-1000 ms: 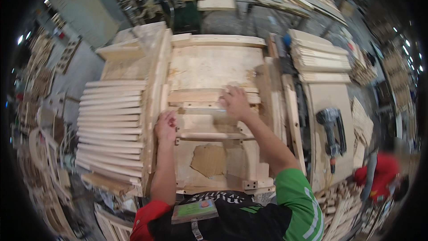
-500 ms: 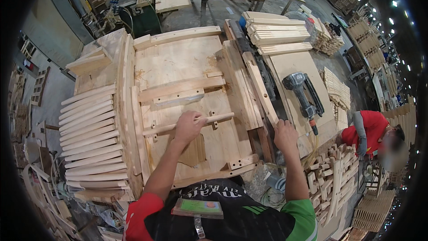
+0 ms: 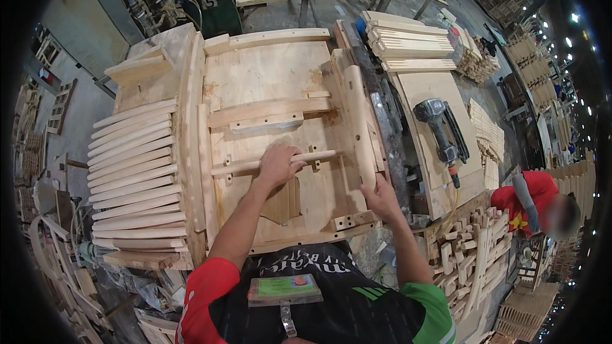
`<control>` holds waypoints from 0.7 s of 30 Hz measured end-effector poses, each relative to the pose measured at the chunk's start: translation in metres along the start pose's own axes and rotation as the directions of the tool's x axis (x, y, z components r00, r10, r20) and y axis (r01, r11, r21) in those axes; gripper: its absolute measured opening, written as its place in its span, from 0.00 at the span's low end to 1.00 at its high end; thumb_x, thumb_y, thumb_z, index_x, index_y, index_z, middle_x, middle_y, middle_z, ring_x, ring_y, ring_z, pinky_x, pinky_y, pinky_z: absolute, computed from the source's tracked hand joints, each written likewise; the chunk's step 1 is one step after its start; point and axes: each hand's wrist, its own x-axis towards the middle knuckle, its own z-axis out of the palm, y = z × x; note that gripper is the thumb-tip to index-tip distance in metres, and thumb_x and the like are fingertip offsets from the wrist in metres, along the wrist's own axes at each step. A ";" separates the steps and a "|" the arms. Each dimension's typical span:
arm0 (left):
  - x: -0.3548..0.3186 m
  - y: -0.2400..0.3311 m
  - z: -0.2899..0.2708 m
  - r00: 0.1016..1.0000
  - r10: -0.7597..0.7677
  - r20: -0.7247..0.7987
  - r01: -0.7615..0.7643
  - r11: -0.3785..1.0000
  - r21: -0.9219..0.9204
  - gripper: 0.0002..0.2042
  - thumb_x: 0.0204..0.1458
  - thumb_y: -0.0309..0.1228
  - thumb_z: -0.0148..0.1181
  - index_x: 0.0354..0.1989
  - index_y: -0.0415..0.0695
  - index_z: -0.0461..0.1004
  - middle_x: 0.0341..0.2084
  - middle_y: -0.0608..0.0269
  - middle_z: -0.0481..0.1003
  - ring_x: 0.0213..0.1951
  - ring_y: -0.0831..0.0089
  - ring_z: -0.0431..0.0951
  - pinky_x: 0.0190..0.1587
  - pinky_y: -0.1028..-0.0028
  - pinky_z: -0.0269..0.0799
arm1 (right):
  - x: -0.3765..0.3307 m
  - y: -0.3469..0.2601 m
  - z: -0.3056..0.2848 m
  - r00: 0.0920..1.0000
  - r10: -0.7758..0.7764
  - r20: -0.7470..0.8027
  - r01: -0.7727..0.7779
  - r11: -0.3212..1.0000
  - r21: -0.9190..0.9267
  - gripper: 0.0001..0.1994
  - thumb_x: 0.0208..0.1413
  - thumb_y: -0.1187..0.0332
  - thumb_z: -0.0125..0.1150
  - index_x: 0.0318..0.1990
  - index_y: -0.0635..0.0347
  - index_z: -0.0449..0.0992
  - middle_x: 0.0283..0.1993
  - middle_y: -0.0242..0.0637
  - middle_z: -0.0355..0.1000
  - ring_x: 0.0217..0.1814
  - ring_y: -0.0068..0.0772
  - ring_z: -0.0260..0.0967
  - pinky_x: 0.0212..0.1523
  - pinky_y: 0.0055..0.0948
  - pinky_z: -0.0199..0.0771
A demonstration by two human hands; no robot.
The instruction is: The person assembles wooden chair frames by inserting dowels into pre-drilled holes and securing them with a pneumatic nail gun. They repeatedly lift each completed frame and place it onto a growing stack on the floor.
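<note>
My left hand (image 3: 279, 164) is closed around a slim round wooden rod (image 3: 328, 154) lying crosswise over a plywood jig board (image 3: 255, 76). The rod's left end meets a pale side rail (image 3: 204, 146) along the jig's left side. In my right hand (image 3: 381, 197) is the near end of a long wooden post (image 3: 359, 114) with dark holes. The post runs lengthwise by the jig's right side, close to the rod's right end; whether they touch I cannot tell. Farther up the jig lies a flat wooden crosspiece (image 3: 274, 113), beside a small block with holes (image 3: 266, 123).
Several tapered rods (image 3: 134, 178) are stacked left of the jig. A nail gun (image 3: 440, 130) with a hose lies on the right-hand board, nearer than bundled slats (image 3: 411, 41). Loose wooden parts (image 3: 472, 255) are piled at lower right, near a person in red (image 3: 526, 200).
My right hand has brought the post leftward, from outside the jig to beside the rod's right end. My left hand stays on the rod, shifted slightly. The whole view has moved a little.
</note>
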 end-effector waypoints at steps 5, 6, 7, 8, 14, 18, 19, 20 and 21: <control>0.000 -0.001 -0.003 0.996 -0.072 0.044 0.073 0.997 -0.033 0.15 0.54 0.47 0.73 0.42 0.52 0.84 0.40 0.58 0.78 0.50 0.53 0.77 0.56 0.55 0.73 | -0.014 -0.006 0.023 0.997 0.060 -0.056 -0.079 0.897 -0.436 0.18 0.64 0.58 0.64 0.48 0.65 0.71 0.39 0.61 0.80 0.45 0.70 0.79 0.47 0.60 0.77; 0.001 0.000 -0.003 0.996 -0.075 0.050 0.077 0.996 -0.037 0.15 0.54 0.47 0.73 0.42 0.52 0.84 0.40 0.58 0.78 0.50 0.53 0.77 0.56 0.55 0.73 | -0.014 -0.003 0.026 0.996 0.065 -0.066 -0.089 0.869 -0.486 0.18 0.64 0.58 0.63 0.48 0.65 0.70 0.39 0.61 0.80 0.44 0.69 0.79 0.47 0.60 0.77; 0.001 0.000 -0.003 0.995 -0.083 0.053 0.085 0.996 -0.037 0.15 0.53 0.47 0.73 0.41 0.52 0.84 0.40 0.58 0.79 0.50 0.53 0.77 0.56 0.55 0.73 | -0.013 -0.001 0.028 0.997 0.056 -0.062 -0.079 0.871 -0.486 0.19 0.64 0.57 0.63 0.47 0.66 0.70 0.38 0.62 0.80 0.44 0.70 0.79 0.47 0.61 0.77; 0.001 0.000 -0.003 0.994 -0.091 0.056 0.093 0.995 -0.037 0.15 0.53 0.47 0.73 0.41 0.52 0.84 0.40 0.59 0.79 0.50 0.54 0.77 0.56 0.55 0.73 | -0.012 0.001 0.030 0.997 0.046 -0.057 -0.068 0.872 -0.485 0.19 0.64 0.57 0.63 0.46 0.67 0.69 0.38 0.62 0.79 0.44 0.70 0.79 0.47 0.62 0.77; 0.003 0.000 -0.004 0.992 -0.111 0.063 0.114 0.992 -0.046 0.15 0.53 0.46 0.73 0.41 0.51 0.84 0.40 0.59 0.79 0.50 0.54 0.77 0.55 0.55 0.74 | -0.004 0.011 0.041 0.999 0.037 -0.036 -0.050 0.873 -0.485 0.19 0.63 0.58 0.62 0.45 0.68 0.68 0.37 0.63 0.79 0.43 0.71 0.79 0.46 0.63 0.78; 0.004 0.000 -0.003 0.990 -0.118 0.074 0.122 0.991 -0.049 0.15 0.53 0.46 0.73 0.42 0.52 0.85 0.40 0.59 0.79 0.50 0.54 0.77 0.55 0.56 0.74 | -0.004 0.019 0.042 0.999 -0.023 -0.031 0.006 0.881 -0.473 0.19 0.62 0.59 0.63 0.45 0.69 0.68 0.35 0.62 0.78 0.41 0.72 0.79 0.44 0.62 0.78; 0.003 0.000 -0.002 0.990 -0.120 0.072 0.124 0.991 -0.056 0.15 0.53 0.46 0.73 0.42 0.52 0.85 0.40 0.59 0.79 0.50 0.54 0.77 0.55 0.56 0.74 | -0.004 0.020 0.042 0.999 -0.038 -0.022 0.023 0.877 -0.480 0.19 0.62 0.60 0.63 0.45 0.69 0.68 0.35 0.62 0.78 0.40 0.71 0.79 0.43 0.61 0.79; 0.003 0.000 -0.002 0.990 -0.122 0.071 0.127 0.990 -0.064 0.15 0.53 0.46 0.73 0.43 0.52 0.85 0.41 0.59 0.79 0.51 0.54 0.77 0.55 0.56 0.74 | -0.005 0.021 0.042 0.999 -0.053 -0.012 0.040 0.873 -0.486 0.19 0.62 0.60 0.64 0.45 0.69 0.68 0.35 0.62 0.78 0.39 0.71 0.79 0.42 0.60 0.79; 0.002 0.000 -0.001 0.990 -0.124 0.064 0.128 0.990 -0.061 0.15 0.53 0.46 0.73 0.43 0.52 0.85 0.41 0.59 0.79 0.51 0.54 0.77 0.55 0.56 0.74 | -0.005 0.022 0.042 0.998 -0.067 -0.002 0.057 0.868 -0.492 0.19 0.62 0.60 0.64 0.44 0.69 0.67 0.34 0.62 0.78 0.38 0.71 0.79 0.41 0.60 0.79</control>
